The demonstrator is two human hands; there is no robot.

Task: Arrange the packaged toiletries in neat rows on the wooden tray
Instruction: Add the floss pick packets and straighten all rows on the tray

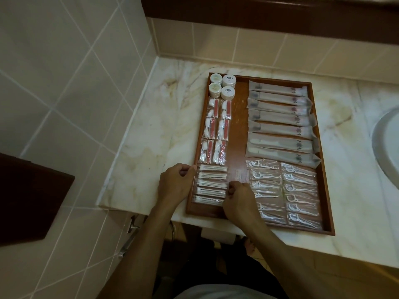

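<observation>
We square up the cotton-swab packets [210, 186] in the near-left corner of the wooden tray [237, 134].

Our left hand [176, 183] and right hand [237, 196], fingers curled together, flank the stack, touching its ends; whether they pinch it we cannot tell. Floss-pick packets [300, 190] lie near-right.

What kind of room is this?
Likely a hotel bathroom: a marble vanity counter beside a washbasin, tiled walls, and a wooden tray of guest toiletries.
</observation>
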